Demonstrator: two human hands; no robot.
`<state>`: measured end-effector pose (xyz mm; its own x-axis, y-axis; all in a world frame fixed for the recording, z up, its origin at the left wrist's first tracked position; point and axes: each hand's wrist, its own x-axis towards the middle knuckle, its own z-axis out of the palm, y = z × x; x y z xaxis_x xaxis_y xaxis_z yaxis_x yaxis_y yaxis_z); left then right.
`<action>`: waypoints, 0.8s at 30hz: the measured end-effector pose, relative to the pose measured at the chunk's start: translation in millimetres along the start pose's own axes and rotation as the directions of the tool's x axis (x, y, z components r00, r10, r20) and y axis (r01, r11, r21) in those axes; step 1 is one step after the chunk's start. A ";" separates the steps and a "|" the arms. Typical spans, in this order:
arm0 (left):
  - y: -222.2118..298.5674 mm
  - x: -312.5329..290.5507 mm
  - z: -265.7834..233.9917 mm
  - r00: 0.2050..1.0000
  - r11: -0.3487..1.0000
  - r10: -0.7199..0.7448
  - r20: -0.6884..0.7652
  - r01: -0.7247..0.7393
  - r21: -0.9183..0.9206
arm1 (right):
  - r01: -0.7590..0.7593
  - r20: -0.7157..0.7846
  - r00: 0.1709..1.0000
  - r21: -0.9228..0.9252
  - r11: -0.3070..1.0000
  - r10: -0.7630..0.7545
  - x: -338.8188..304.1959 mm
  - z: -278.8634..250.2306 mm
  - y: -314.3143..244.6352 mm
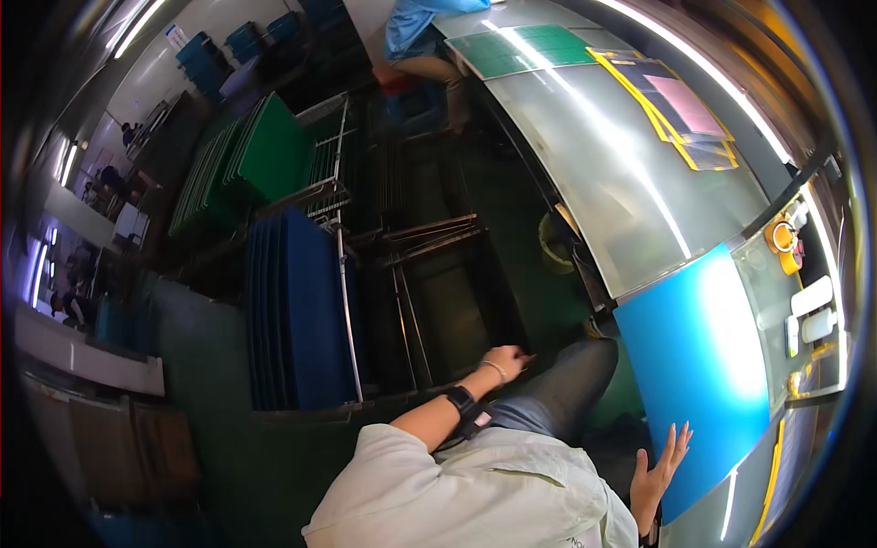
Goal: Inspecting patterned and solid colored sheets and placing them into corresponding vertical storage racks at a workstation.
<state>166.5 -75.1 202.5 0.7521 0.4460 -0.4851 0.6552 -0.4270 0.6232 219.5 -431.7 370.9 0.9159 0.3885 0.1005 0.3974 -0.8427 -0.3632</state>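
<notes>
A glossy blue sheet [681,365] lies on the metal worktable at my right, with a bright glare across it. My right hand [660,475] is beside the sheet's near left edge, its fingers stretched and spread, gripping nothing. I cannot tell whether the fingertips touch the sheet. Away to the left, my left hand [505,363] is above my knee, below the table's level. Its fingers are curled closed, and whatever they may hold is too small to make out. A dark watch and a bracelet are on that wrist.
Blue boards [297,310] and green boards [269,151] stand upright in metal racks at left. Farther up the worktable [630,183] lie a green sheet [521,50] and yellow-edged folders [671,105]. Tape rolls [784,239] and white bottles [813,297] line its right side. Another person [416,36] sits beyond.
</notes>
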 end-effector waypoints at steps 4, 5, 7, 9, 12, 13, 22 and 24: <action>-105.4 -16.4 -17.4 0.925 0.913 -0.379 -0.032 0.379 0.148 | -0.001 -0.007 1.000 0.014 1.000 0.001 8.2 5.1 -9.6; -126.1 -25.1 -19.1 0.885 0.879 -0.465 -0.002 0.462 0.118 | 0.024 0.004 1.000 0.032 0.999 -0.025 10.7 6.3 -11.7; -155.7 -44.0 -14.9 0.780 0.779 -0.626 0.012 0.625 0.057 | 0.034 -0.063 0.998 0.021 0.999 -0.032 15.0 9.0 -16.9; -178.6 -64.8 -6.3 0.641 0.638 -0.764 0.076 0.768 -0.057 | 0.075 -0.065 0.995 0.080 0.994 -0.069 19.5 12.0 -22.8; -207.4 -93.2 15.5 0.607 0.601 -0.795 0.015 0.790 -0.121 | 0.150 -0.068 0.988 0.171 0.974 -0.141 24.1 16.1 -31.2; -215.2 -100.2 23.2 0.593 0.586 -0.805 -0.002 0.795 -0.154 | 0.181 -0.060 0.983 0.195 0.964 -0.173 25.9 17.4 -33.4; -234.5 -141.6 48.2 0.664 0.608 -0.743 0.078 0.720 -0.335 | 0.190 0.099 0.961 0.438 0.879 -0.258 37.5 24.2 -48.6; -234.8 -150.9 55.8 0.655 0.579 -0.750 0.094 0.718 -0.385 | 0.212 0.143 0.945 0.417 0.884 -0.294 38.5 23.0 -53.2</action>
<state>-96.9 -86.1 95.2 0.0082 0.5384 -0.8426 0.8926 0.3759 0.2489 232.4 -363.3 372.8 0.7409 0.6680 0.0697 0.5218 -0.5071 -0.6860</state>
